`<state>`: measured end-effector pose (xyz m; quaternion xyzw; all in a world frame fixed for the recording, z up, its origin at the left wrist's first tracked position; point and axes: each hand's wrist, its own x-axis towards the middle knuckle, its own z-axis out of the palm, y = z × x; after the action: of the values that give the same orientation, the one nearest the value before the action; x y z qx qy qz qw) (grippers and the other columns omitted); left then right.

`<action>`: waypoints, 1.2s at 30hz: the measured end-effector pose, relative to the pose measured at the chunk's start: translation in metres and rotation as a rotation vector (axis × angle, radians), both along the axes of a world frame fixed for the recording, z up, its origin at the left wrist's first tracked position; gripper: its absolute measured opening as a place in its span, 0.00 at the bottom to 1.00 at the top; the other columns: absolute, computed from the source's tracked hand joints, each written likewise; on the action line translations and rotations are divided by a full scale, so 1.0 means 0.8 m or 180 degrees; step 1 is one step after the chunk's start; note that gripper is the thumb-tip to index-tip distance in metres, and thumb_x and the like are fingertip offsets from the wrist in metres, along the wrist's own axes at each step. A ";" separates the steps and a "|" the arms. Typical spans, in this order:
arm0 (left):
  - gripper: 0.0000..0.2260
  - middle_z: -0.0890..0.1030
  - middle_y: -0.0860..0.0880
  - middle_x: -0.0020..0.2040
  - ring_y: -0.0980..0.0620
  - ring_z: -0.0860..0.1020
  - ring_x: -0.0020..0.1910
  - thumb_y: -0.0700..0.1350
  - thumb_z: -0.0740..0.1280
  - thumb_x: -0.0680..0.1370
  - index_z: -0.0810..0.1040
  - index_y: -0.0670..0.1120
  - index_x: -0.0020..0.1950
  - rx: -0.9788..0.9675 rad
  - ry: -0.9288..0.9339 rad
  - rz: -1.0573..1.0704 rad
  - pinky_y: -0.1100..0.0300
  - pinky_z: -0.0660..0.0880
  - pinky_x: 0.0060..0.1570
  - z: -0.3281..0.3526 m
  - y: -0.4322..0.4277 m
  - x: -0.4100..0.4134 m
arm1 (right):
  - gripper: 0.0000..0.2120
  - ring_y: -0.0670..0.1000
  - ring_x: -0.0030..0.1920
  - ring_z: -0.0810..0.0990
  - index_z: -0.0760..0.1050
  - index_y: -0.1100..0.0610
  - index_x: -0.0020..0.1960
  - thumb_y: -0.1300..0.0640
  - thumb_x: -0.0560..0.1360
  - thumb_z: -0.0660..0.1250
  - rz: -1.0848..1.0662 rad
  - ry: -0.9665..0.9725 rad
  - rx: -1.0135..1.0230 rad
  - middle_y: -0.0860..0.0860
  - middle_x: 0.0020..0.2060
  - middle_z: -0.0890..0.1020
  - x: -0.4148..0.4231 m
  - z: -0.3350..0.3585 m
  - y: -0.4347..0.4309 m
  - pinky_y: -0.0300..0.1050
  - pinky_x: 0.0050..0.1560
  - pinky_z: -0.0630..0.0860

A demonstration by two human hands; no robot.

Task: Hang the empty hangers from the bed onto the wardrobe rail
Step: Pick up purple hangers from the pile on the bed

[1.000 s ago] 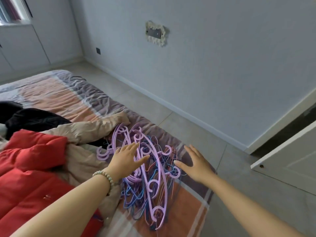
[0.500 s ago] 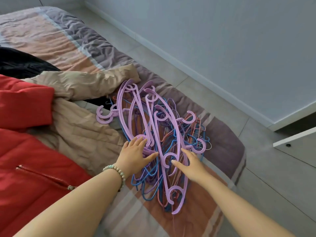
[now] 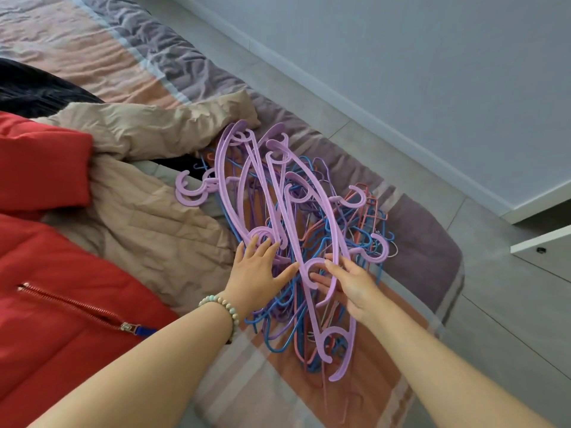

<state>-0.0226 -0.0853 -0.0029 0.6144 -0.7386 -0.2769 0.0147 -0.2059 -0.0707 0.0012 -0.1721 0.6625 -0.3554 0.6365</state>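
Fingers [image 3: 266, 249] of left hand [image 3: 256, 282] spread flat on hanger pile [image 3: 285, 193]; right hand [image 3: 350, 284] grip unclear. Pile whole on bed [image 3: 426, 242]; apparently nothing hung yet.

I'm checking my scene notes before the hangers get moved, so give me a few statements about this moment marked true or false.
1. The hangers lie in a tangled pile on the bed. True.
2. The left hand has a bead bracelet at its wrist. True.
3. The red jacket lies on top of the hangers. False: it lies to the left of the pile, with the beige coat between them.
4. Every hanger is lilac. False: thin blue and reddish hangers lie under the lilac ones.
5. Only one hand touches the pile. False: the left hand rests on it with spread fingers, and the right hand is in among the hangers too.
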 end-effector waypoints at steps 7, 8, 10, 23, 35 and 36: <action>0.15 0.75 0.54 0.35 0.54 0.75 0.39 0.56 0.58 0.79 0.76 0.47 0.43 0.0189 0.2622 0.1184 0.65 0.71 0.40 0.083 0.005 -0.060 | 0.10 0.49 0.41 0.84 0.75 0.60 0.57 0.65 0.77 0.62 -0.0243 -0.0302 -0.0615 0.54 0.44 0.84 0.005 0.087 0.029 0.42 0.43 0.81; 0.12 0.76 0.54 0.35 0.57 0.74 0.35 0.52 0.60 0.79 0.76 0.47 0.43 0.0094 0.2865 0.1322 0.67 0.70 0.36 0.103 0.004 -0.069 | 0.09 0.47 0.41 0.84 0.76 0.59 0.55 0.66 0.77 0.63 -0.0310 -0.0355 -0.0733 0.52 0.42 0.84 0.002 0.107 0.030 0.40 0.43 0.81; 0.12 0.72 0.52 0.30 0.59 0.69 0.27 0.48 0.61 0.80 0.72 0.47 0.37 -0.0100 0.3100 0.1270 0.69 0.66 0.30 0.144 0.006 -0.084 | 0.09 0.46 0.39 0.84 0.76 0.58 0.53 0.67 0.76 0.63 -0.0485 -0.0615 -0.0933 0.51 0.41 0.85 -0.008 0.153 0.032 0.39 0.40 0.81; 0.18 0.76 0.51 0.32 0.57 0.74 0.29 0.54 0.50 0.81 0.74 0.46 0.46 0.0028 0.3227 0.0090 0.64 0.70 0.30 0.450 0.039 -0.171 | 0.17 0.45 0.36 0.79 0.78 0.56 0.57 0.54 0.70 0.64 -0.0958 -0.1272 -0.2124 0.49 0.38 0.81 -0.113 0.493 0.106 0.37 0.40 0.80; 0.33 0.84 0.46 0.52 0.48 0.82 0.50 0.66 0.45 0.73 0.77 0.47 0.60 0.0920 0.2549 -0.1846 0.56 0.78 0.54 0.721 0.162 -0.272 | 0.08 0.50 0.48 0.85 0.73 0.55 0.47 0.57 0.69 0.67 -0.1361 -0.0084 -0.3309 0.52 0.46 0.85 -0.203 0.724 0.273 0.39 0.43 0.81; 0.31 0.84 0.47 0.50 0.49 0.82 0.48 0.64 0.46 0.75 0.78 0.46 0.59 0.0875 0.2584 -0.2000 0.58 0.79 0.52 0.736 0.177 -0.284 | 0.07 0.50 0.49 0.85 0.74 0.55 0.46 0.57 0.69 0.67 -0.1522 0.0076 -0.3399 0.52 0.46 0.86 -0.215 0.735 0.293 0.39 0.43 0.80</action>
<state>-0.2497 0.0560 0.5859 0.2032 -0.7789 -0.5777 0.1350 -0.3781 0.1636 0.5894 -0.3187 0.4192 -0.7719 0.3561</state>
